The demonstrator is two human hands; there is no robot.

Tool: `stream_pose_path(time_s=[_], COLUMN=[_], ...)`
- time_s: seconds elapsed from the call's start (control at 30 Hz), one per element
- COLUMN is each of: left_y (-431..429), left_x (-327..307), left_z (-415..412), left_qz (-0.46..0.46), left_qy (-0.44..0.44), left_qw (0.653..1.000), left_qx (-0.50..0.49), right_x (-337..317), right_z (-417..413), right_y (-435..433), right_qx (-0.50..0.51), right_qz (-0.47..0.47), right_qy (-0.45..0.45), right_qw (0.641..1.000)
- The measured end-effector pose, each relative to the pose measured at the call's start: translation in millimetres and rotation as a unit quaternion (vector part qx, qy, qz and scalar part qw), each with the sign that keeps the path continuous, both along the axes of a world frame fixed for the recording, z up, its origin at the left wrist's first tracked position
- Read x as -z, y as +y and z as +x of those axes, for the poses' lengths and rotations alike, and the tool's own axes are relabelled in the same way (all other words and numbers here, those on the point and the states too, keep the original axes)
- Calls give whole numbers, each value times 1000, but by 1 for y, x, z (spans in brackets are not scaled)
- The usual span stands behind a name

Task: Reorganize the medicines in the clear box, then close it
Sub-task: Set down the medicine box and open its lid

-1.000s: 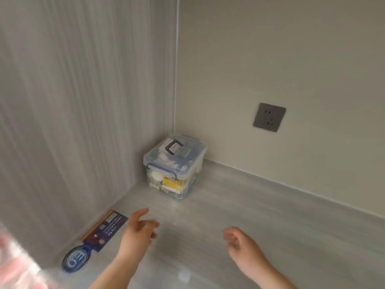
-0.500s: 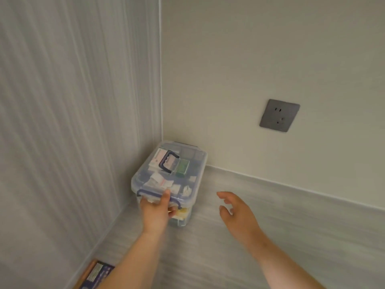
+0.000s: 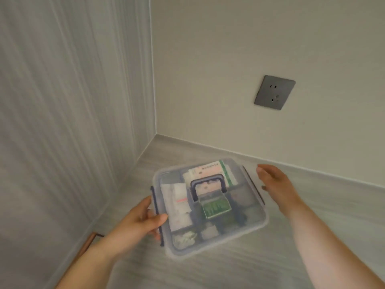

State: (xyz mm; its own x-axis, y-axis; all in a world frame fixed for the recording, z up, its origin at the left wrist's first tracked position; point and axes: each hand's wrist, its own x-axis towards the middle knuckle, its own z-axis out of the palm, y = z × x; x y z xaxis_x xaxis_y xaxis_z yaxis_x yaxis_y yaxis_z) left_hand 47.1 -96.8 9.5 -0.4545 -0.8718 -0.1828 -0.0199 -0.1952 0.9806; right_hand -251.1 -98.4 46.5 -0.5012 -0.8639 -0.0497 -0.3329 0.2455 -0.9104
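Note:
The clear box (image 3: 245, 224) has its lid on, with a dark blue handle (image 3: 207, 187) folded flat on top and blue side clasps. Through the lid I see white and green medicine packets (image 3: 214, 207). The box is out from the corner, over the grey counter in front of me. My left hand (image 3: 137, 222) grips its left edge, thumb on the lid beside the left clasp. My right hand (image 3: 275, 184) is beside the right clasp with fingers straight, and contact is unclear. The image is motion-blurred.
The grey counter (image 3: 229, 272) meets a striped wall on the left and a beige wall behind. A grey power socket (image 3: 274, 92) sits on the back wall. An orange-edged flat thing (image 3: 88, 243) lies by the left wall.
The box has come out of the corner toward me and turned, held by my left hand. My right hand has moved up to its right side.

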Motion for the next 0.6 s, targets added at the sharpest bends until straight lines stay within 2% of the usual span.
stream_pose_path(time_s=[0.07,0.23,0.6], left_y=[16,45,52], left_x=[-5,0,-12], left_z=[-4,-22,-22], left_qz=[1,32,33], left_qy=[-4,-24,-68], left_qw=[998,997,988], left_qx=[57,61,133], right_x=[1,11,7], right_z=[-6,-13,-32], right_y=[26,77,120], right_qx=[-36,-29,-92], right_qz=[71,55,68], right_qy=[-80,-31,-77], right_qw=[994,998,990])
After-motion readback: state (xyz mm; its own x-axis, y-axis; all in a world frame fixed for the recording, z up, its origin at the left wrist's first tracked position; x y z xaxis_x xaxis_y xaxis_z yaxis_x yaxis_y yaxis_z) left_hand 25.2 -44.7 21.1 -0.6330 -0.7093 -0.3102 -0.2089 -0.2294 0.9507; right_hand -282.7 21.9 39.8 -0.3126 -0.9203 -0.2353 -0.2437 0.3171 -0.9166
